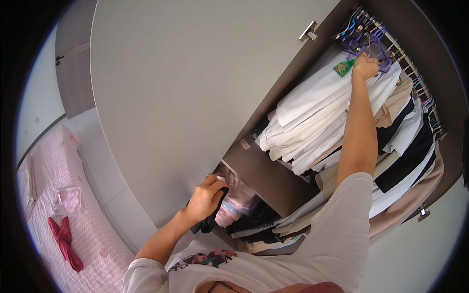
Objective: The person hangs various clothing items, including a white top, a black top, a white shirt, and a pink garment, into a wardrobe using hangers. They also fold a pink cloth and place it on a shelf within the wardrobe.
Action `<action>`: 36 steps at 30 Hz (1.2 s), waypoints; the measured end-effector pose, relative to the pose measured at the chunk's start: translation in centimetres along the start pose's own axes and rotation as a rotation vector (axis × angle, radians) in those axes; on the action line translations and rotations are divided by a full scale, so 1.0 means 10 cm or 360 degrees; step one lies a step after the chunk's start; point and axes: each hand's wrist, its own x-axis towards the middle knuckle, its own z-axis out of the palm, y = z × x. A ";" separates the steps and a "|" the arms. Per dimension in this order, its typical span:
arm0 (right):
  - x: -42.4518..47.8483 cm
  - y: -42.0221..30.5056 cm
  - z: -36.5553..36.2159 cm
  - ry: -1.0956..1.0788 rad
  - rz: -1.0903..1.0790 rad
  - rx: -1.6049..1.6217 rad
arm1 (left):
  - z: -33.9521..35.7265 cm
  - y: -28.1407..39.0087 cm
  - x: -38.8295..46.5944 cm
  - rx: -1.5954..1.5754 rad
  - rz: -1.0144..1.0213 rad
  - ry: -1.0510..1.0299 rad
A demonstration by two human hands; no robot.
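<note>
My right hand (365, 66) is raised to the wardrobe rail, its fingers closed around the top of a hanger among several purple hangers (384, 47). A small green patterned sachet (343, 68) sticks out beside its fingers; I cannot tell whether the hand grips it too. White garments (311, 99) hang below this hand. Down by the edge of the wardrobe door, my left hand (205, 197) is closed on a black cloth item (206, 224), which dangles below the wrist. What kind of item it is cannot be made out.
A large pale wardrobe door (190, 84) stands open at left. Beige and black clothes (401, 161) fill the metal rail (410, 64). Folded clothes (238, 186) lie in a lower compartment. A bed (102, 234) with a pink cover bears a twisted dark red cloth (66, 243).
</note>
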 end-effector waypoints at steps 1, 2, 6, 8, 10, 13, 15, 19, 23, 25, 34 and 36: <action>0.01 0.03 0.01 0.0002 -0.0016 0.0004 | 0.00 -0.01 0.00 0.0005 0.0006 0.0001; 0.03 0.07 0.04 0.0004 -0.0033 0.0008 | 0.01 -0.01 0.00 0.0009 0.0012 0.0001; -0.02 0.01 -0.03 -0.0008 0.0005 0.0345 | 0.02 -0.04 -0.03 -0.0018 -0.0013 0.0009; -0.06 -0.06 -0.10 -0.0110 -0.0074 0.0266 | 0.01 -0.06 -0.05 -0.0036 -0.0030 0.0009; -0.01 -0.09 -0.15 -0.0256 -0.0208 0.0061 | 0.01 -0.06 -0.06 -0.0049 -0.0030 0.0000; 0.07 -0.05 -0.16 -0.0448 -0.0370 -0.0344 | 0.02 -0.06 -0.07 -0.0054 -0.0027 -0.0021; 0.13 0.00 -0.05 -0.0427 -0.0338 -0.0496 | 0.03 -0.06 -0.08 -0.0059 -0.0029 -0.0031; 0.19 -0.21 -0.08 -0.0657 -0.0116 -0.0863 | 0.03 -0.05 -0.08 -0.0037 -0.0047 -0.0054; 0.24 -0.53 -0.07 -0.0703 0.0336 -0.0953 | 0.03 -0.05 -0.10 -0.0028 -0.0053 -0.0051; 0.22 -0.66 -0.04 -0.0738 0.0410 -0.0946 | 0.03 -0.05 -0.11 -0.0037 -0.0066 -0.0053; 0.20 -0.78 0.05 -0.0636 -0.0086 -0.0802 | 0.03 -0.07 -0.17 0.0001 -0.0111 -0.0083; 0.26 -0.91 0.03 -0.0540 0.0052 -0.0561 | 0.04 -0.09 -0.18 0.0001 -0.0093 -0.0065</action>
